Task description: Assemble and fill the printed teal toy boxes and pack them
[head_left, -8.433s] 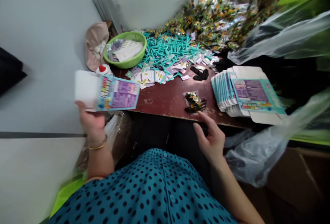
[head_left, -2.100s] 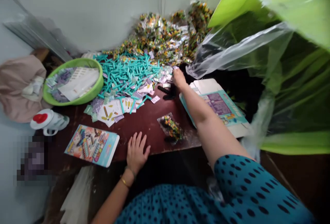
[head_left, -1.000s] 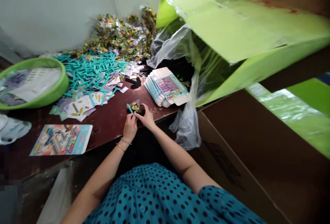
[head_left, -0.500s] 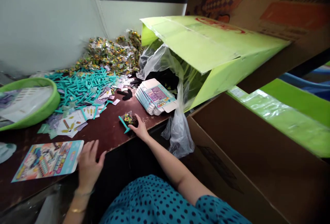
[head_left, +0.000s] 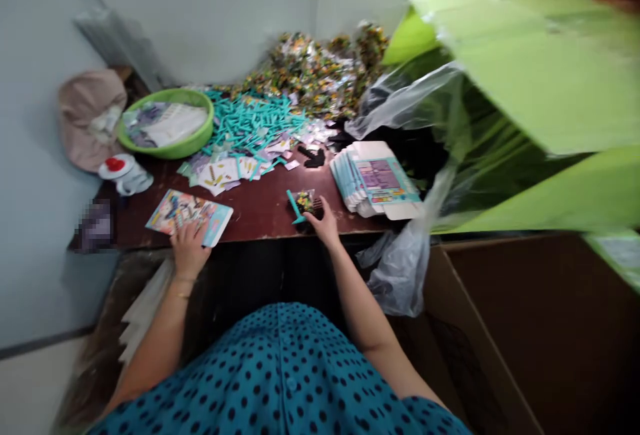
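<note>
My left hand (head_left: 189,246) rests with fingers spread on the near edge of a colourful flat printed box (head_left: 189,213) lying on the dark brown table (head_left: 260,211). My right hand (head_left: 325,223) lies on a small clear packet of black and coloured pieces (head_left: 306,203) with a teal stick (head_left: 293,204) beside it, near the table's front edge. Its fingers curl over the packet.
A stack of flat teal boxes (head_left: 375,181) lies right of the packet. Behind are a pile of teal sticks (head_left: 253,121), small cards (head_left: 225,171), shiny packets (head_left: 310,75) and a green bowl (head_left: 167,148). A green carton (head_left: 525,88) with a plastic liner (head_left: 405,268) stands at the right.
My left hand has slid left from the bare table onto the printed box. My right hand stays on the packet. The camera has swung left and down.
</note>
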The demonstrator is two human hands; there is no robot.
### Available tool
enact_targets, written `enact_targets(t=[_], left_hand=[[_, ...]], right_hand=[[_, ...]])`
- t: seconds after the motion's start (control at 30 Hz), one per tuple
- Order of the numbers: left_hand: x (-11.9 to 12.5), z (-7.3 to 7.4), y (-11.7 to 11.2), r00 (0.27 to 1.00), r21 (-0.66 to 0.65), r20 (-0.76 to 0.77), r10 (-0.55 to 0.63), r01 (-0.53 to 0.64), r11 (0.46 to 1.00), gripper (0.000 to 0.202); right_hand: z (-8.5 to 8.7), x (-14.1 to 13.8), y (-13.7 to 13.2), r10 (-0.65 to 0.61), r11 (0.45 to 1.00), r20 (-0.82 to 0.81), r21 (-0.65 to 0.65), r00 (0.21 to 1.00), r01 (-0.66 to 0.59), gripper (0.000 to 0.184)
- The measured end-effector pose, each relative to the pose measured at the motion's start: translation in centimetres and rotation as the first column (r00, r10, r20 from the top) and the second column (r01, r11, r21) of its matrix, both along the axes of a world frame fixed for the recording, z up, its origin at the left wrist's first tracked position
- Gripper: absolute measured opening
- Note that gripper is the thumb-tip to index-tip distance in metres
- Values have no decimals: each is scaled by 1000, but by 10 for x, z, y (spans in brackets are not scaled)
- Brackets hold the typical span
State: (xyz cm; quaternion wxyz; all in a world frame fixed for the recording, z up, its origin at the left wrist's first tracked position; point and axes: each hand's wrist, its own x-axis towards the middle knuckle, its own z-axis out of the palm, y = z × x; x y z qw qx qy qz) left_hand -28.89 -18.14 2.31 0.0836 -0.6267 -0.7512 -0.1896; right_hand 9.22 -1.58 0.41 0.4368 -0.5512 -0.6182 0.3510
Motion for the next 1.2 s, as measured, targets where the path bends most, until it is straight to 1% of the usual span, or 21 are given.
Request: enact_targets(t=[0.03,0.07,0.13,0.2,0.23,0.3,0.33,0.37,0.43,0.47,0.5,0.53,0.6,0.63,0.7,0.8,0.87,0.97,1.03,1.1,1.2], left_hand=[[3,5,-4,999,5,29,-13,12,1000,48],[6,12,-8,997,44,71,-14,11,999,43],[9,32,-16,986,187,167,-3,-29,982,40],[9,56,-22,963,346,269,-20,-78,935,44],[9,68,-25,941,400,337,-27,-117,909,46],[14,89,-26,873,444,485,-41,-206,872,51],[18,97,-25,830,440,555,-50,-242,865,53],[25,102,-22,785,429,616,-64,-266,863,55],[43,107,-11,703,420,701,-121,-269,867,57],[53,107,-4,667,422,728,-159,-254,870,58],[64,106,4,633,427,749,-195,-237,872,59],[75,105,12,604,430,766,-219,-230,873,60],[93,104,26,570,426,790,-226,-245,871,62],[101,103,32,565,423,794,-224,-250,871,62],[114,103,42,586,434,773,-243,-209,877,59],[131,100,54,654,470,669,-353,-4,883,53],[145,93,61,702,462,587,-403,119,879,53],[170,75,67,772,382,473,-424,254,888,53],[187,62,67,799,325,398,-451,337,884,53],[201,51,64,800,294,346,-491,404,866,53],[211,46,62,779,310,353,-518,426,850,51]], right_hand=[[-1,2,-1,8,1000,-16,3,1000,-8,88],[-2,6,-2,22,1000,-33,2,999,-22,89],[-3,15,0,68,997,-79,-35,995,-70,88],[5,24,5,124,979,-163,-140,979,-148,86],[14,26,9,161,961,-222,-188,962,-204,85],[42,22,12,264,910,-340,-223,903,-350,83],[60,15,10,334,879,-389,-199,859,-433,83],[79,3,6,410,845,-424,-157,807,-511,83],[113,-31,-8,536,777,-468,-52,703,-628,83],[126,-51,-16,575,750,-487,-7,657,-662,82],[134,-70,-24,587,739,-512,24,627,-673,81],[138,-88,-30,583,738,-535,34,611,-674,80],[133,-113,-37,524,754,-591,-15,614,-657,75],[127,-118,-37,483,759,-614,-61,624,-648,73],[112,-111,-33,404,769,-637,-152,657,-620,70],[97,-74,-21,353,800,-586,-216,729,-561,69],[94,-45,-13,353,820,-507,-237,786,-521,68],[94,-15,-5,359,857,-327,-255,874,-448,63],[93,-8,-3,366,883,-215,-225,905,-411,58],[91,-10,-2,400,892,-163,-156,902,-424,49],[87,-22,-1,418,894,-141,-109,897,-434,38]])
